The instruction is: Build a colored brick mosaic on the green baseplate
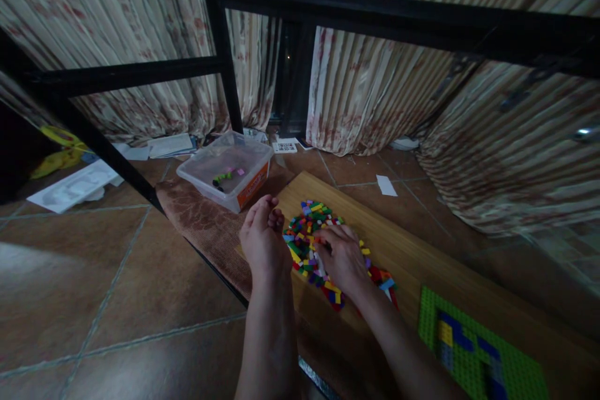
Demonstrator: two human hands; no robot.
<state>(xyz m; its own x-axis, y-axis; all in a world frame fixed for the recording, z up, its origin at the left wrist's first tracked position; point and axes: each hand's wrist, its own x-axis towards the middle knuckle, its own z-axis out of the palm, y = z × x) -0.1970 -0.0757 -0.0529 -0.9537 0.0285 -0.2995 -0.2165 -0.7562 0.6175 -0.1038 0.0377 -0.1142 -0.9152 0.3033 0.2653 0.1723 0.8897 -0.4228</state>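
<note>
My left hand (265, 234) is raised at the left side of the brick pile, palm turned up and fingers curled in. Whatever lies inside those fingers is hidden. Over the middle of the loose toy building bricks (304, 256) is my right hand (342, 259), its fingers bent down and pinched together among them. A small orange-red brick shows at its fingertips, but I cannot tell whether it is gripped. The bricks are mixed in colour and heaped on a wooden board (407, 250). Nearer to me on the right lies a green studded baseplate (469, 312) with blue and yellow bricks on it.
A clear plastic box (206, 178) with a few small pieces stands on a brown cloth (210, 240) at the left. A black metal frame (225, 75) crosses in front of striped curtains (375, 94). Papers, a white tray (75, 187) and a yellow item lie on the tiled floor.
</note>
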